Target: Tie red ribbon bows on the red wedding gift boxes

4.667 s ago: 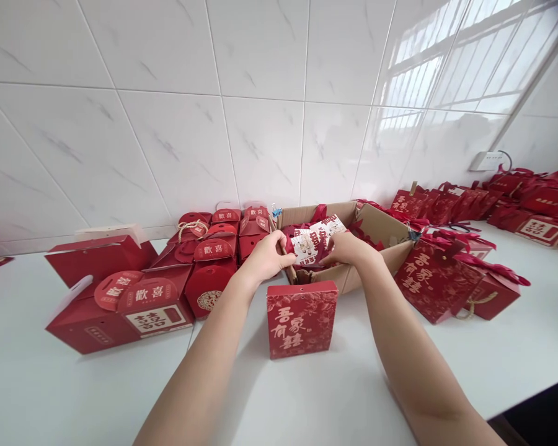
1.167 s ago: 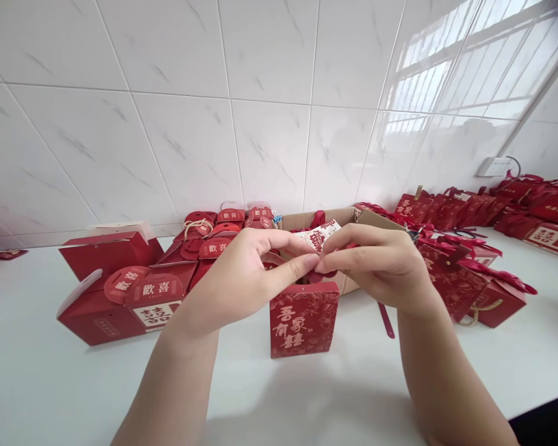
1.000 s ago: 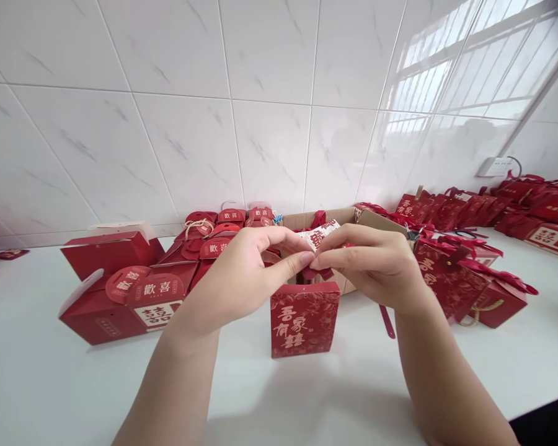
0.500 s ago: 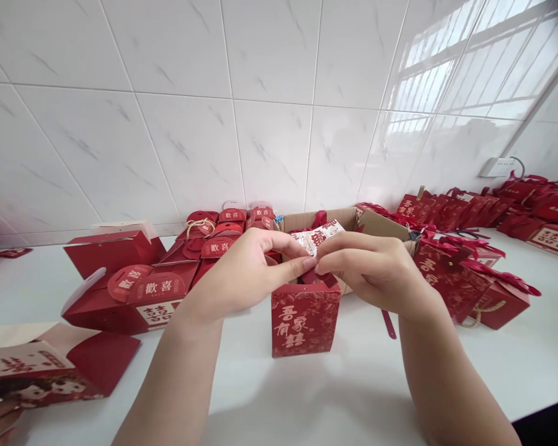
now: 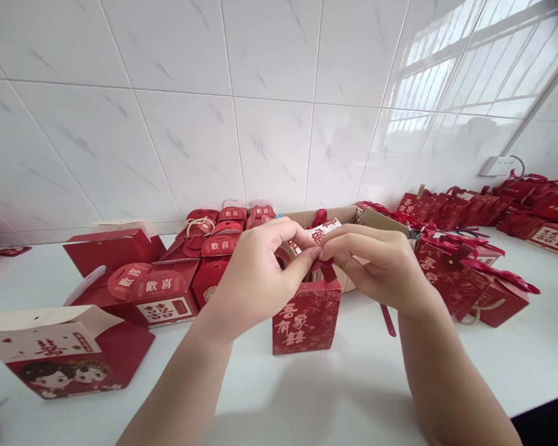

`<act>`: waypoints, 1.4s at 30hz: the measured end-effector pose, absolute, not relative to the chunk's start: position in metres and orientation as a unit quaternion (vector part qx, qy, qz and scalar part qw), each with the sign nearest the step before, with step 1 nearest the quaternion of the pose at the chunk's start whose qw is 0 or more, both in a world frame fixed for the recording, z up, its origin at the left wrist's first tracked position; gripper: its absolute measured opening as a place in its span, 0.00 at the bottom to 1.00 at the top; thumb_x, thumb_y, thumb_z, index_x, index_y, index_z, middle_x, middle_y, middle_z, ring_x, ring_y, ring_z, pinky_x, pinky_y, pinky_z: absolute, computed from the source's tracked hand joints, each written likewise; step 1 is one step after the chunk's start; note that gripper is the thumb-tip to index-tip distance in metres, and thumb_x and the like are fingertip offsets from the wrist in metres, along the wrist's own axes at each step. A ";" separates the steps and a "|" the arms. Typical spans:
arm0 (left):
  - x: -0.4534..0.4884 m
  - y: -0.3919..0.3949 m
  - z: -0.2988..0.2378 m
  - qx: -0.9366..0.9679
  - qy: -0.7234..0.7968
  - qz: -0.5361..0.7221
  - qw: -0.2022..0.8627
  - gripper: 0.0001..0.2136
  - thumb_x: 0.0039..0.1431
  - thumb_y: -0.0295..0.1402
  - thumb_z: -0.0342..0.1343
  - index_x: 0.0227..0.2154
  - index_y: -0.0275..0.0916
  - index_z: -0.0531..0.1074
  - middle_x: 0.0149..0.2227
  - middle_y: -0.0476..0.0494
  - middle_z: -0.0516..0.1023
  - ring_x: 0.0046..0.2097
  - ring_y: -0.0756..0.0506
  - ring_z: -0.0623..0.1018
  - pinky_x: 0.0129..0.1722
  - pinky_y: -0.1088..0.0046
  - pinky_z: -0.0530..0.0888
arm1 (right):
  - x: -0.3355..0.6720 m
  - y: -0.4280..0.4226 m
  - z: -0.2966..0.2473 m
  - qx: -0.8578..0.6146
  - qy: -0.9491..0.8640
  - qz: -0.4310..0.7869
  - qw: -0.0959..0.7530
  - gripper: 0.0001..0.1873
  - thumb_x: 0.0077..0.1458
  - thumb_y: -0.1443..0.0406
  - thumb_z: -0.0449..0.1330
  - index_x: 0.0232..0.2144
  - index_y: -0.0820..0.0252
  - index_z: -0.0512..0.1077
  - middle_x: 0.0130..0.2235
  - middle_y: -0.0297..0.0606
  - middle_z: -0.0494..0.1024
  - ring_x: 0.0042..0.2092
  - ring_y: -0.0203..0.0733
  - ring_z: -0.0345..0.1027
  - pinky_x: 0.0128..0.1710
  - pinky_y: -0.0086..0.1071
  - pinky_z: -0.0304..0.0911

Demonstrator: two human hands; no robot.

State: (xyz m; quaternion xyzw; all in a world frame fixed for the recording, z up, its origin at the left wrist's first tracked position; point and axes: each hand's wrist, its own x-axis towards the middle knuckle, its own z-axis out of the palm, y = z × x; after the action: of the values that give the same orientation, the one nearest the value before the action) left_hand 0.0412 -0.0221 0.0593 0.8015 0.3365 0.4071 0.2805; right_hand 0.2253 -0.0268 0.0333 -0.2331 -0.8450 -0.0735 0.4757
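Observation:
A red gift box (image 5: pixel 305 319) with gold Chinese characters stands upright on the white table in front of me. Just above its top edge, both my hands pinch a dark red ribbon (image 5: pixel 326 271). My left hand (image 5: pixel 265 266) is closed, thumb against forefinger, and covers the box's upper left corner. From the other side my right hand (image 5: pixel 381 263) grips the same ribbon, its fingertips meeting the left ones. One dark red strip (image 5: pixel 389 321) hangs below my right wrist. How the ribbon runs between my fingertips is hidden.
Behind the gift box lies an open cardboard box (image 5: pixel 348 215). On the left are a red carton (image 5: pixel 69 359) with cartoon figures and several round-flapped red boxes (image 5: pixel 160 288). Ribboned red boxes (image 5: pixel 502 300) crowd the right. A white socket strip (image 5: pixel 496 166) sits by the tiled wall.
My left hand has shifted slightly right and turned over the box corner, still pinching ribbon. At the far left, the cartoon carton has been set more upright, and another person's hand has drawn back from it.

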 end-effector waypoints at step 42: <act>0.033 -0.006 -0.052 0.723 0.324 0.423 0.440 0.05 0.54 0.33 0.58 0.31 0.37 0.72 0.39 0.40 0.80 0.49 0.42 0.76 0.51 0.66 0.70 | 0.221 -0.040 -0.070 -0.402 -0.757 -0.055 0.511 0.06 0.53 0.72 0.57 0.30 0.56 0.71 0.38 0.41 0.69 0.42 0.45 0.64 0.39 0.43 0.63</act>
State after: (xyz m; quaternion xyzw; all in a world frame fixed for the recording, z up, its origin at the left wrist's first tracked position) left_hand 0.0326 -0.0059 -0.0516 0.7232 0.3238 0.4227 0.4398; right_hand 0.2209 -0.0404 -0.0704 -0.4023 -0.7575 -0.0550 0.5112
